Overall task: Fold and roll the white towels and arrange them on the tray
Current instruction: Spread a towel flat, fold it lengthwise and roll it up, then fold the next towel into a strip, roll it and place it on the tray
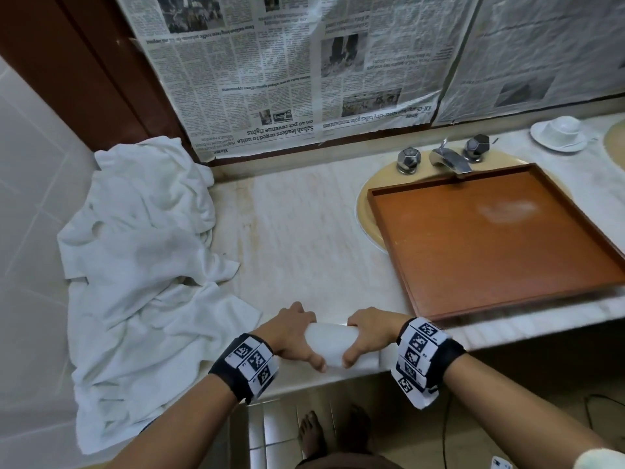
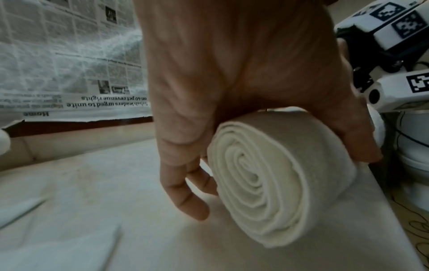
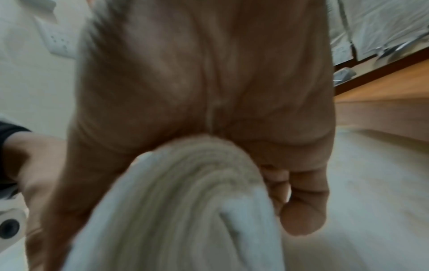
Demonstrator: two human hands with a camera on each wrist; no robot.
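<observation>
A rolled white towel (image 1: 330,345) lies at the front edge of the marble counter, and both hands grip it. My left hand (image 1: 293,336) curls over its left end, my right hand (image 1: 367,333) over its right end. The left wrist view shows the roll's spiral end (image 2: 257,181) under my left hand (image 2: 232,91), thumb on the near side. In the right wrist view the towel roll (image 3: 185,201) sits blurred under my right hand (image 3: 204,91). An empty brown wooden tray (image 1: 500,245) rests over the sink, to the right and beyond the hands.
A heap of loose white towels (image 1: 142,265) covers the counter's left part and hangs over its front edge. A chrome faucet (image 1: 449,159) with two knobs stands behind the tray. A white cup and saucer (image 1: 559,133) sits at the far right. Newspaper (image 1: 304,69) covers the wall.
</observation>
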